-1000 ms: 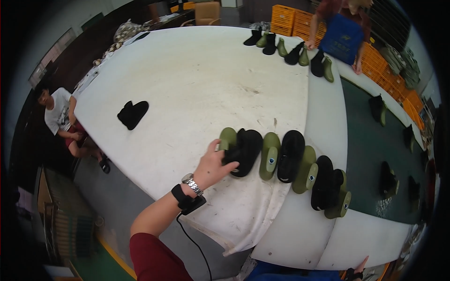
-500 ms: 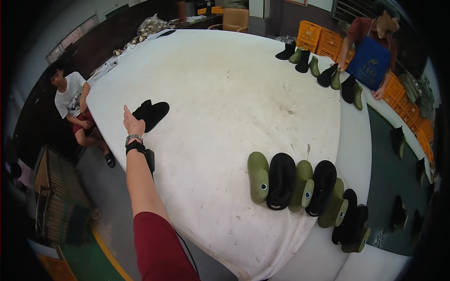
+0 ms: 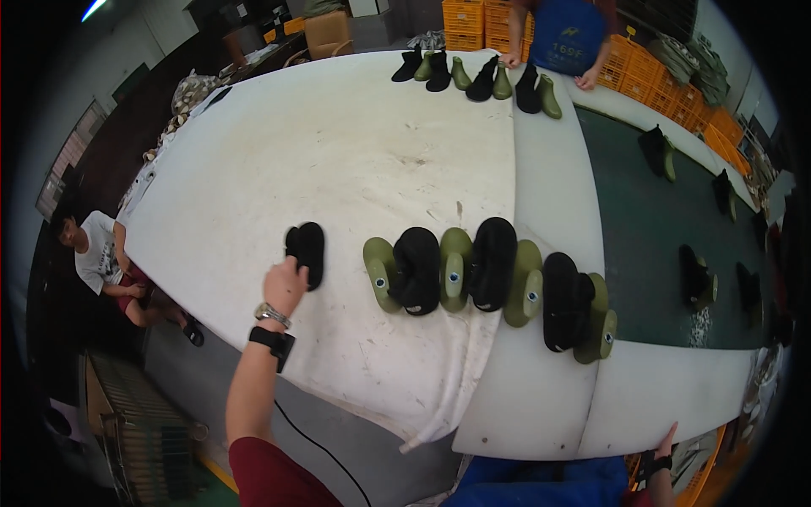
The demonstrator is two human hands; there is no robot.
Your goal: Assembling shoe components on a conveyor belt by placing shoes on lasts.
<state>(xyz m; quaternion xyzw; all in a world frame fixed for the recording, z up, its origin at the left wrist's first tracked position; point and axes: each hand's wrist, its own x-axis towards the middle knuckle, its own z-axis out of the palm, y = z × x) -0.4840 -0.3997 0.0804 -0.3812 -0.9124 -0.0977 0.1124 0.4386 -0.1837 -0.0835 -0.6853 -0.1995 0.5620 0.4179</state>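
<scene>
My left hand (image 3: 285, 287) reaches over the white table cover (image 3: 253, 160), its fingers closed on the near side of a black boot (image 3: 312, 253). This boot lies on the cover, left of a staggered row of black boots and green shoe lasts. Nearest to it in that row is a green last (image 3: 378, 269), then another black boot (image 3: 416, 270). At the lower right, my right hand (image 3: 666, 446) is beside the near edge of the white board (image 3: 667, 397), fingers stretched out, with nothing seen in it.
A green conveyor belt (image 3: 629, 182) at the right carries several boots and lasts. Across the table, a person in a blue apron (image 3: 568, 38) stands behind another row of boots. Orange crates (image 3: 465, 17) are stacked behind. A person (image 3: 106, 258) sits at the left.
My left hand has closed on the single boot and brought it nearer to the row of boots and lasts. The view has turned right, and my right hand has come into it.
</scene>
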